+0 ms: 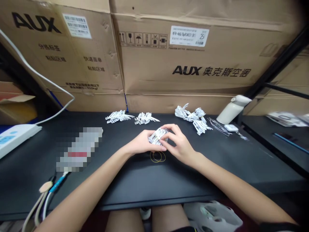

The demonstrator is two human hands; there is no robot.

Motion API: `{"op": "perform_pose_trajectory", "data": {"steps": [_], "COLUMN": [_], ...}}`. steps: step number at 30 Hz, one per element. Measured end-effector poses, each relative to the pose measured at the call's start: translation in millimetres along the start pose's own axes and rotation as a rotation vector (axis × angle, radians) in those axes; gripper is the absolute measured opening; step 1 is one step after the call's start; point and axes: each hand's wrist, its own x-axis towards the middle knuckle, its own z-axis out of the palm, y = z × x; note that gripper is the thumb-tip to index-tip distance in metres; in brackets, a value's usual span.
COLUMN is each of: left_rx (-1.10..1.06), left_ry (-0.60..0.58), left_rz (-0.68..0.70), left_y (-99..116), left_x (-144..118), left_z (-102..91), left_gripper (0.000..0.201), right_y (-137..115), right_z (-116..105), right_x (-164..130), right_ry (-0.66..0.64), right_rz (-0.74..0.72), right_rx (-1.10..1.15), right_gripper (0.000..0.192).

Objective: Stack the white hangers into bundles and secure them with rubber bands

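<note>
I have a small bunch of white clips [158,136] pinched between both hands above the middle of the black table [241,161]. My left hand [140,144] is closed around the near end of the bunch, thumb along its underside, and my right hand [178,144] is curled over the far end with the fingertips pressing on top, so both hands grip the same bunch. Two thin yellow rubber bands [157,156] lie flat on the table just under my hands, overlapping each other and touching nothing else. Farther back, near the cardboard boxes [169,64], sit three more white piles: one to the left [118,116], one in the centre [146,118], and a looser, bigger heap to the right [193,117]. A white bottle [233,109] leans beside that heap, and a white remote [14,137] lies at the far left edge. As I judge it, the main risk is the bunch fanning apart: the pieces are thin and slippery-looking, and if either hand loosens, they could spill and mix with the piles behind. The bands lie on top of one another, so I might pick up both, and a stretched band could snap off my fingers.
</note>
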Motion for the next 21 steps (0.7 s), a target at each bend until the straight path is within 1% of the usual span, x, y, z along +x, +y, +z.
{"op": "perform_pose_trajectory", "data": {"steps": [3, 6, 8, 11, 14, 16, 19, 21], "left_rx": [0.005, -0.009, -0.02, -0.031, -0.029, -0.01, 0.076, 0.14], "left_ry": [0.009, -0.032, -0.035, 0.002, 0.02, 0.001, -0.052, -0.09], "left_rz": [0.018, -0.013, -0.028, -0.029, -0.053, -0.051, 0.002, 0.021], "left_y": [4.1, 6.7, 6.7, 5.1, 4.3, 5.3, 8.0, 9.7], "left_x": [-1.9, -3.5, -3.6, -2.3, -1.3, -1.9, -4.1, -5.5], "left_z": [1.1, 0.3, -0.6, -1.9, -3.5, -5.2, -7.9, -9.3], "left_gripper": [0.041, 0.038, 0.034, 0.031, 0.032, 0.032, 0.028, 0.027], "right_y": [-7.2, -15.3, -20.6, -25.2, -23.5, -20.3, -16.4, -15.0], "right_z": [-1.3, -4.8, -7.4, -9.8, -10.9, -12.5, -17.1, -20.7], "right_x": [-0.3, -0.4, -0.4, -0.2, -0.2, -0.1, 1.5, 4.0], "right_ry": [-0.005, -0.014, -0.027, 0.01, 0.038, -0.013, -0.13, -0.17], "right_rz": [0.013, 0.035, 0.05, 0.055, 0.085, 0.151, 0.29, 0.396], "right_rx": [0.039, 0.104, 0.132, 0.071, 0.008, 0.093, 0.346, 0.5], "right_gripper": [0.003, 0.002, 0.002, 0.003, 0.005, 0.007, 0.011, 0.013]}}
